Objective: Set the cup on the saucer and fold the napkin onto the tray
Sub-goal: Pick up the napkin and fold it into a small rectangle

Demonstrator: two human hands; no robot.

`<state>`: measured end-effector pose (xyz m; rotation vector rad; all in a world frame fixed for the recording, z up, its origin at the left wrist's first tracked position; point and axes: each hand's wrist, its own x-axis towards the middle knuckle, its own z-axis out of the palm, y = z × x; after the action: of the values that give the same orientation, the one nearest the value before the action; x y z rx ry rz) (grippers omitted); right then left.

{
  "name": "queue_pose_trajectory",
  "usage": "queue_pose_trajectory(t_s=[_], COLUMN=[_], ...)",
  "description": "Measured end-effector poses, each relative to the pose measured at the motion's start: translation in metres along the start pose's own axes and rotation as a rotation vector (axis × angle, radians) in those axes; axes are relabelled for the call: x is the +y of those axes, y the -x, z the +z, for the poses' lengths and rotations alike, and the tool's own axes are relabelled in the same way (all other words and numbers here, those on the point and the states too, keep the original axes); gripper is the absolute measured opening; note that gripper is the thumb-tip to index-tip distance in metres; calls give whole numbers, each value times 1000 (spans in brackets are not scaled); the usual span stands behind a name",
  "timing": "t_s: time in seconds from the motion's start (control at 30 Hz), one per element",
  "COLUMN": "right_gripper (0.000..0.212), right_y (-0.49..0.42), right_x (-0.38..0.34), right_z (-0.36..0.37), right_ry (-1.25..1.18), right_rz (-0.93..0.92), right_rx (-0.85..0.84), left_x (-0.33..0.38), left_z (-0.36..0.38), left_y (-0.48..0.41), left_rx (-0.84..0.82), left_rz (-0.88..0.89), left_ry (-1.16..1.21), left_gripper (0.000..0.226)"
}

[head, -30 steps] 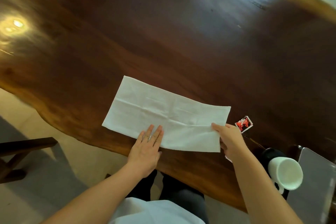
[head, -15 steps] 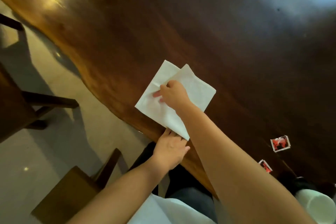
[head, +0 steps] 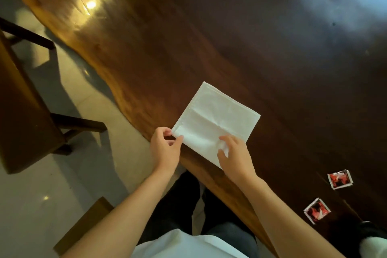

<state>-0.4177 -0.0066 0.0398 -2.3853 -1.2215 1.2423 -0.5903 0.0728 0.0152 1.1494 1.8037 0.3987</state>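
The white napkin (head: 215, 120) lies folded into a rough square on the dark wooden table (head: 251, 37), near its front edge. My left hand (head: 165, 148) pinches the napkin's near left corner between thumb and fingers. My right hand (head: 235, 153) grips the near edge of the napkin and lifts a bit of it. A sliver of the white cup (head: 373, 247) shows at the bottom right corner, with a dark saucer edge (head: 368, 229) beside it. The tray is out of view.
Two small red-and-white sachets (head: 340, 179) (head: 316, 210) lie on the table to the right of my right arm. A wooden bench (head: 25, 111) stands on the pale floor at left, and a wooden seat corner (head: 83, 226) sits below my left arm.
The long napkin has been folded in half: my right hand carried its right end over to the left. My right hand has since come back to the near edge, and my left hand now pinches the corner.
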Motion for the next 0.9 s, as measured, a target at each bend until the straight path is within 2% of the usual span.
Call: queue_pose_trajectory(t_s=[0.1,0.17,0.27,0.4,0.57,0.77,0.9], right_gripper=[44,44,45,46,47,50,50], right_y=[11,17,25,31,32,29,28], right_x=[6,8,10,15,27,35,35], right_z=[11,18,21,19,11,4,2], right_ry=[100,100,83,96,108,153,180], right_rz=[-40,-32,-18,-10,23,52,51], right_rx=[-27,-24,-5,33,39,-89,-133], left_x=[6,8,13,25,23,14,15], left_z=[4,6,7,4,-4,-3,-4], left_y=[-12,-14,-14,-8,-15,-29,-39], left_rx=[-18,-21,-37,-50,75,43,-35], left_rz=[-105,-112,-71,66,238,186,180], left_ry=[16,4,-99,-215,-269,-326,-427], left_gripper=[44,39,23,12,13,11,14])
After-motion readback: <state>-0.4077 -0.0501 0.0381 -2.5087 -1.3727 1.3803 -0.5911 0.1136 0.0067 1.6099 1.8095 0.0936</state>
